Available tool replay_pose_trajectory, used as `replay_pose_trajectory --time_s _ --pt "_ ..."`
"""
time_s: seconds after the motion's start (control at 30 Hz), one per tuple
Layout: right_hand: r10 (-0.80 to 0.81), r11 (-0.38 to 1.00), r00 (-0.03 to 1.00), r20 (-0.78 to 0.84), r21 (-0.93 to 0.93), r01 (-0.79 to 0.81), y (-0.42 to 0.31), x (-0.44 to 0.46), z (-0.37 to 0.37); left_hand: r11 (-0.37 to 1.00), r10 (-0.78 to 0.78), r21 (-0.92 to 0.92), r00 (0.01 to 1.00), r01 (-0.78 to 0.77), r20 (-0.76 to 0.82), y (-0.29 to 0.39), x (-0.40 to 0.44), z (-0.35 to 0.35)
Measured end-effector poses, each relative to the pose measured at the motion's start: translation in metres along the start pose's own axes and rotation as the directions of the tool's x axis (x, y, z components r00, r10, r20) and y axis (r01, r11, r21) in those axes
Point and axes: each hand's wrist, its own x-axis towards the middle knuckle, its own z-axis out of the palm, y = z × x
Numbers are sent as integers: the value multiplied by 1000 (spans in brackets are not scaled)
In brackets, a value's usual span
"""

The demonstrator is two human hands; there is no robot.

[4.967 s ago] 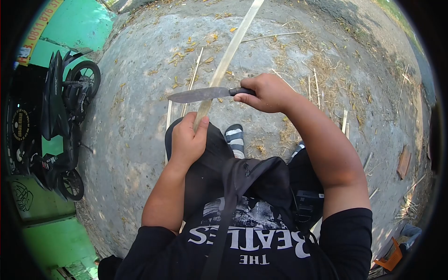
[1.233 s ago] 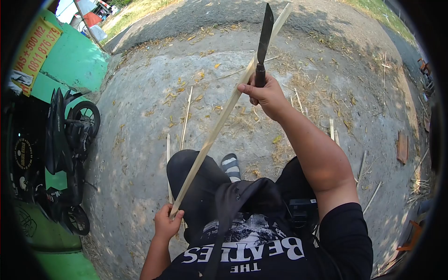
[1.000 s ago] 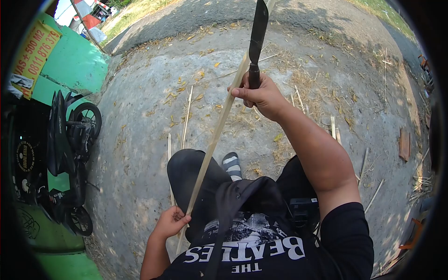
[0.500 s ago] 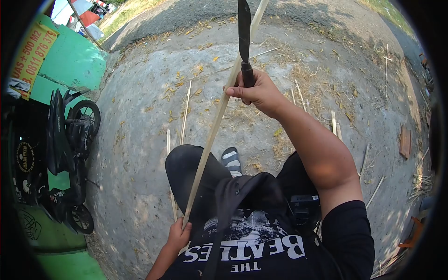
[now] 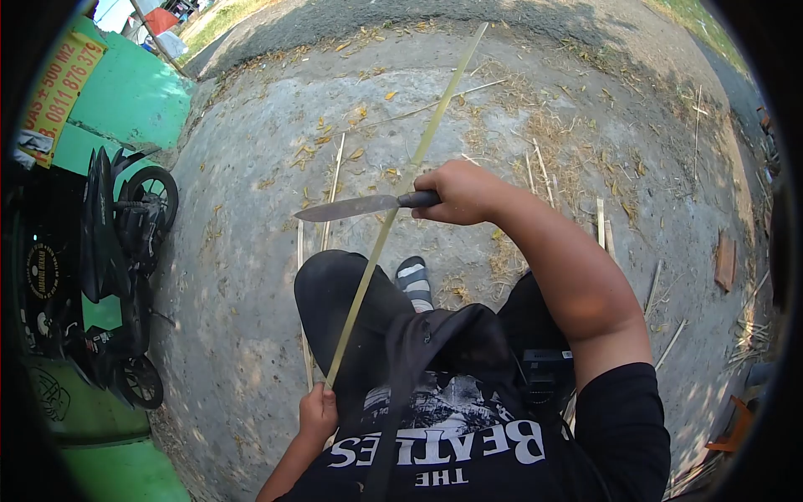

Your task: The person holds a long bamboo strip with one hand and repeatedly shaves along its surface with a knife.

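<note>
My left hand [image 5: 318, 413] is closed around the near end of a long, thin bamboo strip [image 5: 360, 299], low by my left hip. The strip slants up and away over my bent left knee, its far end above the ground. In my right hand [image 5: 458, 192] is the dark handle of a large knife [image 5: 350, 208]. Its broad blade points left and crosses the strip near the handle; whether the two touch, I cannot tell. My right fingers are wrapped round the handle.
Pale strips [image 5: 334, 192] lie on the grey ground between dry leaves. A sandalled foot [image 5: 414, 283] is below me. At left a black motorbike [image 5: 125, 276] stands by a green wall [image 5: 142, 105]. A brick-coloured piece [image 5: 725, 258] lies at right.
The knife has swung from pointing up to pointing left across the strip. My right hand has turned and moved slightly nearer, no longer pinching the strip. My left hand keeps its hold.
</note>
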Motion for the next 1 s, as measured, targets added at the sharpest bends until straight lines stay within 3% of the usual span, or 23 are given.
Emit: replay_pose_trajectory --time_s 0.07,0.17,0.27,0.37,0.4,0.5,0.63,0.67,0.8,0.9,1.0 --pt "-10 1000 998 69 -15 11 -4 -1 0 1000 2 22 1000 -1 -15 -1 1 1" --pt "73 995 997 15 -75 -72 9 -1 -2 999 -29 33 999 30 -17 3 -1 3" --pt "152 977 978 -146 -126 -170 28 4 -5 999 -32 33 999 33 -33 0 0 9" --pt "33 994 982 -188 -97 -52 17 5 -1 1000 -27 2 998 27 -60 -4 0 14" --pt "23 985 994 -108 -166 -41 5 1 -5 1000 -26 -17 997 24 -67 -5 0 17" --pt "1 969 997 -73 -246 -19 -3 2 2 999 -44 4 997 44 -64 -11 0 20" --pt "157 964 978 -137 -196 -182 8 12 4 1000 -26 5 996 27 -90 -5 2 21" --pt "145 975 976 -162 -146 -169 7 11 9 1000 -23 11 996 24 -88 -7 2 20" --pt "-38 973 999 -35 -227 29 -14 7 24 998 -32 46 998 35 -60 -13 3 19" --pt "39 977 996 -79 -205 -54 -2 11 21 999 -42 18 997 43 -59 -12 3 21" --pt "-4 982 978 -207 -184 -35 10 14 29 999 -36 22 997 37 -68 -9 5 20"
